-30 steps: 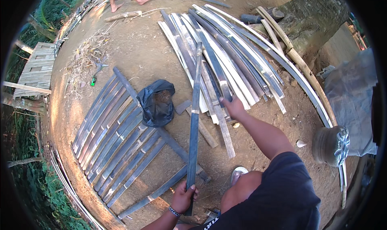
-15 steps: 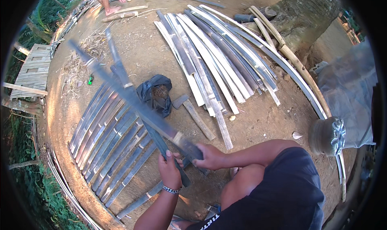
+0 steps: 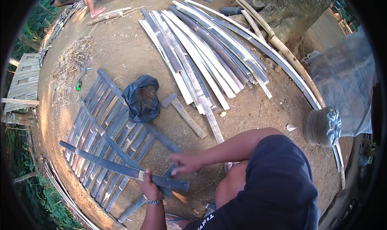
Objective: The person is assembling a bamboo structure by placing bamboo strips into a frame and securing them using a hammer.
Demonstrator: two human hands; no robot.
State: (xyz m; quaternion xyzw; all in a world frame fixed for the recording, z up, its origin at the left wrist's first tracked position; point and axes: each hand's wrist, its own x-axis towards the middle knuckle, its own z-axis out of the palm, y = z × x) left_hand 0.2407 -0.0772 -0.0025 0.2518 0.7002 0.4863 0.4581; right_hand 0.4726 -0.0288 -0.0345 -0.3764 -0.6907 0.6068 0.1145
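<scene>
- Left hand [image 3: 148,186] closed around a long dark bamboo slat [image 3: 121,168], gripping it near one end; slat lies crosswise over the woven slat mat [image 3: 100,137] on the dirt ground [image 3: 121,52].
- Right hand [image 3: 185,163] open, fingers spread, hovering just above the slat's near end.
- Black plastic bag [image 3: 141,99] sits on the mat's upper edge; hatchet [image 3: 183,113] just beside it.
- Beyond: pile of split bamboo strips [image 3: 201,52], well apart from the hands.
- Far right: tree trunk [image 3: 298,8], grey sack [image 3: 346,81]; small green object [image 3: 78,85] far left.

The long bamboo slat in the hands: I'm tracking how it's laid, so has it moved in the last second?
Yes. The bamboo slat swung from pointing toward the slat pile to lying across the woven panel.
</scene>
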